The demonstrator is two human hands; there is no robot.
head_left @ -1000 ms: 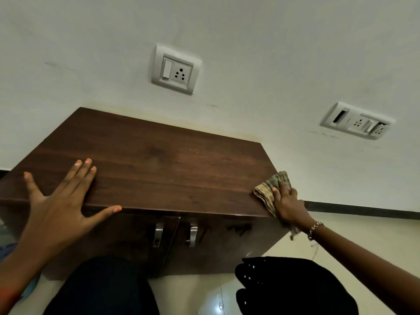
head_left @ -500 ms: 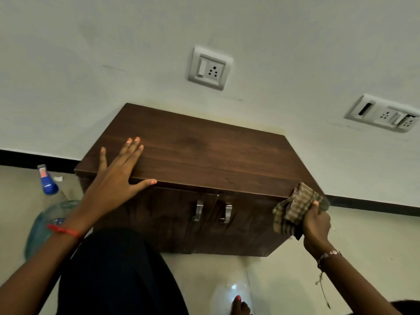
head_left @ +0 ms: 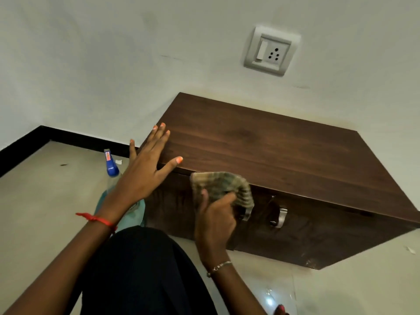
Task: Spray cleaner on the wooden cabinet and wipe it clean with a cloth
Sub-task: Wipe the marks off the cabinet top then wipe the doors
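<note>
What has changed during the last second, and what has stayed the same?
The right hand, gripping the cloth, moved from the right end of the cabinet top leftward and down onto the front, by the door handles. Nothing was let go. The left hand stays flat on the top's left part.

The cabinet (head_left: 272, 155) fills the centre and right of the frame, standing on the floor (head_left: 45, 189) with its back against the wall (head_left: 113, 64). My left hand (head_left: 145, 171) lies flat on the top's left front corner, left of centre. Just below and right of it, my right hand (head_left: 216, 221) holds the cloth (head_left: 222, 185) against the cabinet's front, under the top's front edge. A door handle (head_left: 280, 217) sits right of the cloth. The spray bottle (head_left: 111, 165) stands on the floor left of the cabinet, partly behind my left wrist. A socket plate (head_left: 271, 52) is on the wall at upper right, above the cabinet.
</note>
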